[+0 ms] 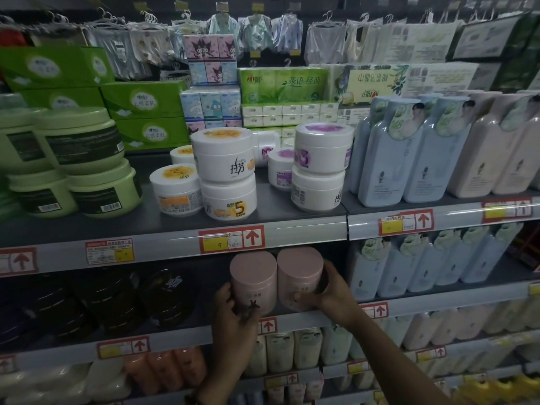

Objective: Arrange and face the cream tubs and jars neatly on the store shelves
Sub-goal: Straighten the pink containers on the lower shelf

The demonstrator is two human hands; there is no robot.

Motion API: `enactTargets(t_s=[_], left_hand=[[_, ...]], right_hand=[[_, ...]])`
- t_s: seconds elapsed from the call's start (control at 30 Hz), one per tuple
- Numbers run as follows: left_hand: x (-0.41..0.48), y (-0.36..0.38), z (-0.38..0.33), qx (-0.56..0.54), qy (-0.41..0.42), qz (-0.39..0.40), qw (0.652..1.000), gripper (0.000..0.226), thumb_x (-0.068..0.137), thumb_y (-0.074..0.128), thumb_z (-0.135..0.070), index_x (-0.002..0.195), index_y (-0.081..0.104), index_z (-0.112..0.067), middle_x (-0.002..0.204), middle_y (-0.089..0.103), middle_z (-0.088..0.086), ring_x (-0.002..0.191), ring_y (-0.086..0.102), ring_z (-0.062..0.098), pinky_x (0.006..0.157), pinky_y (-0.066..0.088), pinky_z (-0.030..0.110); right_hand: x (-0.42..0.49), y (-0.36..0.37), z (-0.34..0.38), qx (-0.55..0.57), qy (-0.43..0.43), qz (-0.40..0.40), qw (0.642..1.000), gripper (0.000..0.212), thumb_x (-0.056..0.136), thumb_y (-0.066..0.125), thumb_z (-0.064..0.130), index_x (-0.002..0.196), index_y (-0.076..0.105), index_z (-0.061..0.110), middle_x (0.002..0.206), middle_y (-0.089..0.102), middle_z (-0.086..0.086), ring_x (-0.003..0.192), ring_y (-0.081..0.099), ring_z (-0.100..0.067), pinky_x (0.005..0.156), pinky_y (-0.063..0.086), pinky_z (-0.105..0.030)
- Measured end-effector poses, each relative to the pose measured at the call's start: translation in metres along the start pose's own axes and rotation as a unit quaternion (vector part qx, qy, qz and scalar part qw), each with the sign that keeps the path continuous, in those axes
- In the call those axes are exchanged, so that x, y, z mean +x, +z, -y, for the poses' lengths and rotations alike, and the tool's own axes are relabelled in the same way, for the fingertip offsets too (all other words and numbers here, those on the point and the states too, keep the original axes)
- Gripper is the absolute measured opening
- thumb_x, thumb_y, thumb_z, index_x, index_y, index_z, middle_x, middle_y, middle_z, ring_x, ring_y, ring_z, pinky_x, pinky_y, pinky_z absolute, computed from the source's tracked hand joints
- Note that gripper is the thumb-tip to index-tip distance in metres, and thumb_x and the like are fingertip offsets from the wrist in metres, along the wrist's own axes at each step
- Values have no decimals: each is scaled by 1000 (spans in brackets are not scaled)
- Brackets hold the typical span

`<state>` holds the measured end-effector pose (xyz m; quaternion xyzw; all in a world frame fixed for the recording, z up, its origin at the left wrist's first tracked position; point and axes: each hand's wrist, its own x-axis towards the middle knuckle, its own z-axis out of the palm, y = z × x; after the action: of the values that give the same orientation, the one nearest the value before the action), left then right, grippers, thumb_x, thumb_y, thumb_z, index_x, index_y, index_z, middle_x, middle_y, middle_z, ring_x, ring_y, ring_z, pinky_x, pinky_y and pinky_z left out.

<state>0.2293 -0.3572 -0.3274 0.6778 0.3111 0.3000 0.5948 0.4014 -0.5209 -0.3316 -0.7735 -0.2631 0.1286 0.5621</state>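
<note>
**on the second shelf down: two pink jars, one in each hand**

at the near edge of that shelf [175, 337] the left pink jar [253, 276] and the right pink jar [299, 273] stand upright side by side, about touching. the left hand [233, 314] is wrapped round the left one low down. the right hand [327, 290] clamps the other, thumb across its front.

they look like stiff, smooth plastic, probably a bit hefty if full, so i'd say slippery-ish. grab the body, not the rounded lid.

what's around: the price rail [175, 247] of the shelf above sits just over the lids, so little room to lift. dark tubs [166, 293] sit to the left and blue bottles [391, 267] to the right. stacked white tubs [225, 171] overhead look wobbly.
</note>
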Motion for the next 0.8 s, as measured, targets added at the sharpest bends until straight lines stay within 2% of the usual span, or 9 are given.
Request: enactTargets(t_s=[0.1, 0.2, 0.3, 0.4, 0.47, 0.57, 0.7, 0.8], left_hand=[[-8, 3, -7, 15, 9, -20, 1000, 57, 82, 79, 7, 120, 51, -25, 118, 57, -4, 99, 60, -4, 81, 48, 17], [-19, 6, -23, 23, 31, 20, 999, 47, 85, 76, 5, 111, 55, -28, 112, 62, -3, 92, 63, 0, 77, 49, 21], [-28, 6, -46, 28, 64, 67, 995, 38, 87, 75, -1, 108, 58, -27, 108, 63, -6, 98, 64, 11, 77, 50, 24], [-35, 1, -73, 18, 82, 127, 988, 31, 91, 74, -10, 110, 59, -30, 107, 63, -13, 98, 62, -1, 76, 48, 12], [-37, -3, -87, 17, 92, 153, 984, 34, 91, 73, -10, 112, 59, -32, 111, 64, -14, 101, 61, -5, 78, 49, 11], [-37, -8, -104, 8, 94, 184, 978, 36, 90, 74, -12, 114, 59, -35, 112, 65, -17, 104, 63, -4, 84, 51, 17], [-34, -13, -124, 1, 116, 215, 970, 36, 91, 75, -16, 116, 61, -38, 109, 63, -29, 107, 63, -3, 90, 54, 23], [-34, -16, -137, -1, 129, 231, 964, 36, 91, 74, -20, 115, 60, -42, 111, 62, -32, 107, 62, -7, 90, 52, 24]], right_hand=[[-10, 0, 9, 16, -21, -35, 999, 105, 63, 103, 30, 149, 43, 36, 138, 61, 22, 123, 58, 10, 95, 53, -14], [-24, 1, 25, 31, -34, -73, 996, 106, 64, 98, 37, 154, 42, 28, 144, 57, 17, 129, 55, 7, 99, 51, -12], [-39, 2, 44, 30, -52, -113, 992, 83, 81, 92, 22, 151, 47, 27, 143, 57, 16, 127, 54, 12, 98, 49, -8], [-52, 3, 65, 31, -62, -147, 987, 70, 82, 84, 43, 144, 54, 31, 139, 63, 17, 127, 60, 2, 103, 52, -24], [-59, 2, 80, 40, -64, -162, 984, 58, 85, 84, 40, 136, 59, 32, 131, 68, 18, 122, 64, 0, 101, 54, -28], [-68, 1, 104, 39, -67, -176, 981, 39, 92, 83, 21, 126, 66, 26, 119, 74, 16, 112, 69, 1, 95, 57, -24], [-75, 1, 125, 36, -48, -200, 978, 30, 92, 83, 24, 120, 71, 24, 110, 77, 12, 104, 71, -1, 88, 57, -22], [-82, 1, 138, 21, -33, -228, 973, 23, 92, 82, 24, 110, 71, 30, 97, 75, 17, 95, 70, 2, 77, 54, -14]])
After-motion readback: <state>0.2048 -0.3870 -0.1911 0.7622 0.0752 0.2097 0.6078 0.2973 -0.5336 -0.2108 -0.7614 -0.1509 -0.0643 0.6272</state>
